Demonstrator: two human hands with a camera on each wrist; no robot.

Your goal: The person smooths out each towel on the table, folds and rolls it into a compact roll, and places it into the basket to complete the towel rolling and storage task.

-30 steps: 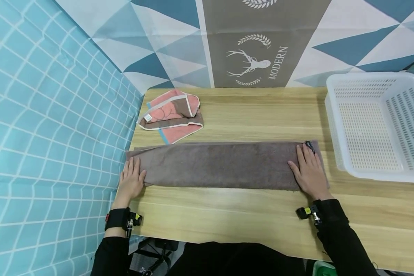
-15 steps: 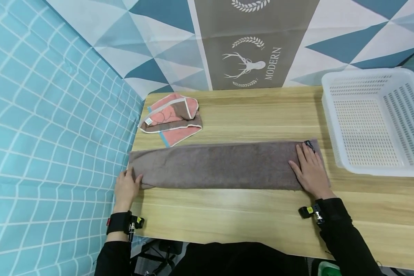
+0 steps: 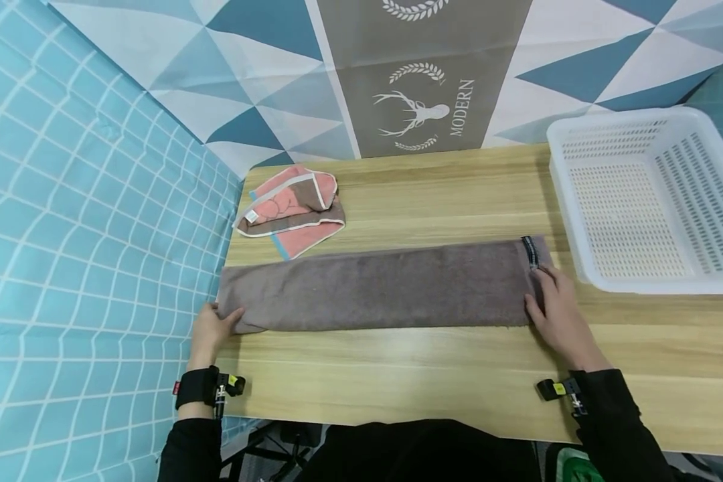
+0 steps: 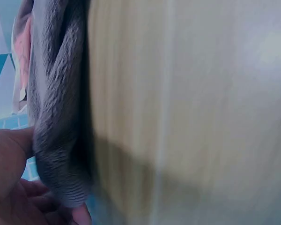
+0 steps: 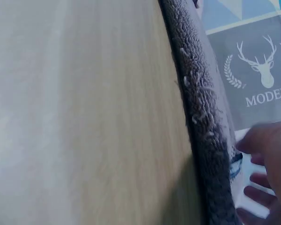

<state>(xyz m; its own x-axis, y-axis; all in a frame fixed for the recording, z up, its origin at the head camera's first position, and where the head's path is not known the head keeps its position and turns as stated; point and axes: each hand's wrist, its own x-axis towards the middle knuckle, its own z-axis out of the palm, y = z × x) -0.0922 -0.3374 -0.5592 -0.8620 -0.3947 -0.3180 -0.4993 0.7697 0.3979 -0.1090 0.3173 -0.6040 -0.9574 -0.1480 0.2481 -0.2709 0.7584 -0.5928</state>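
Note:
A long grey-brown towel (image 3: 373, 288), folded into a narrow strip, lies across the wooden table. My left hand (image 3: 211, 329) grips its left end; in the left wrist view the thumb is on one side of the thick plush fold and the fingers (image 4: 47, 206) curl at its end. At the right end my right hand (image 3: 560, 314) rests on the towel, fingers loosely bent and spread near the edge, thumb on the top face. A dark label strip (image 3: 529, 252) shows just beyond those fingertips.
A crumpled pink and brown towel (image 3: 301, 237) with white edging lies at the back left of the table (image 3: 397, 381). A white perforated plastic basket (image 3: 590, 258) stands at the right. A blue gridded sheet (image 3: 96, 268) borders the left side.
The left hand has slid back off the towel's top to its left end and taken hold there. The right hand has moved toward the body and right, uncovering the label.

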